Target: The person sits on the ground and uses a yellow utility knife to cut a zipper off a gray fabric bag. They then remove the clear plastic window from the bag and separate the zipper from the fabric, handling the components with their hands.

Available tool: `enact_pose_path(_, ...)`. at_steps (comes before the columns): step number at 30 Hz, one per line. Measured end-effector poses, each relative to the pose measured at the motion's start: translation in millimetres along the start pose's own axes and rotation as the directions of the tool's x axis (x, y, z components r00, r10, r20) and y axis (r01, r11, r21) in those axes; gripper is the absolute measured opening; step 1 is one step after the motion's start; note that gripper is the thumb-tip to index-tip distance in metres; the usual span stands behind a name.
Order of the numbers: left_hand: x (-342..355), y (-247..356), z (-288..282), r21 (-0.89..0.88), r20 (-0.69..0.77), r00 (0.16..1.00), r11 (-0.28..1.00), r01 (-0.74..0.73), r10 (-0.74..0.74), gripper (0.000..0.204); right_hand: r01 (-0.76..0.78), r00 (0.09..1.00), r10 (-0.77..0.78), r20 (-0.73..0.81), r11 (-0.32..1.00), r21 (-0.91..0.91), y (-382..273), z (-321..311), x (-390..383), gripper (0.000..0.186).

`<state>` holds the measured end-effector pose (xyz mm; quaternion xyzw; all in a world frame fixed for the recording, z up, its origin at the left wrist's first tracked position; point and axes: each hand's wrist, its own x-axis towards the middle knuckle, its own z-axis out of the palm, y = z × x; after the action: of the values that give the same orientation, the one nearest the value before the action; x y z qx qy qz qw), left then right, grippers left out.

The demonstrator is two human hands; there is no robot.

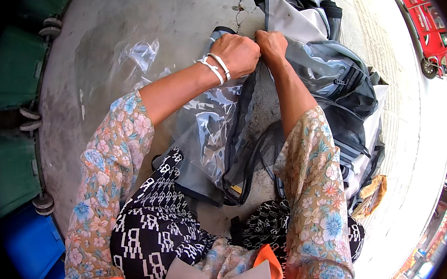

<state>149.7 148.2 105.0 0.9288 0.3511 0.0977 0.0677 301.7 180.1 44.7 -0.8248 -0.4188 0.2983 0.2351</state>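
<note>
Near the frame's upper centre, the left hand (238, 55) and right hand (271, 44) meet, fingers apparently clamped on a black-edged clear plastic cover (210, 138), their tips hidden. The cover spreads toward lower centre; grey-black fabric (339, 75) lies upper right, green bins (16, 71) far left.

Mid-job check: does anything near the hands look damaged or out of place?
A jagged crack runs through the concrete beyond the left hand, breaking its surface. The clear plastic looks heavily creased, but I can't tell whether it's torn. No spill stands out.
</note>
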Motion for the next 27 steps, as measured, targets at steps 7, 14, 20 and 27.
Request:
enact_pose_path(7, -60, 25, -70, -0.208, -0.165, 0.983, 0.972, -0.109, 0.075, 0.027, 0.135, 0.978, -0.178, -0.111, 0.939, -0.316, -13, -28, 29, 0.043)
enact_pose_path(14, -277, -82, -171, -0.641, 0.186, 0.967, 0.724, 0.254, -0.174, 0.025, -0.253, 0.887, 0.114, -0.448, 0.931, -0.263, 119, -192, 71, 0.051)
enact_pose_path(20, -593, -369, -205, -0.636, -0.309, 0.064, 0.256, 0.728, -0.949, 0.032, -0.315, 0.839, 0.101, -0.535, 0.891, -0.326, 187, -252, 120, 0.055)
enact_pose_path(27, -526, -342, -216, -0.480, -0.519, 0.043, 0.333, 0.811, -0.853, 0.042, -0.193, 0.859, -0.164, -0.484, 0.772, -0.606, 198, -304, 116, 0.062)
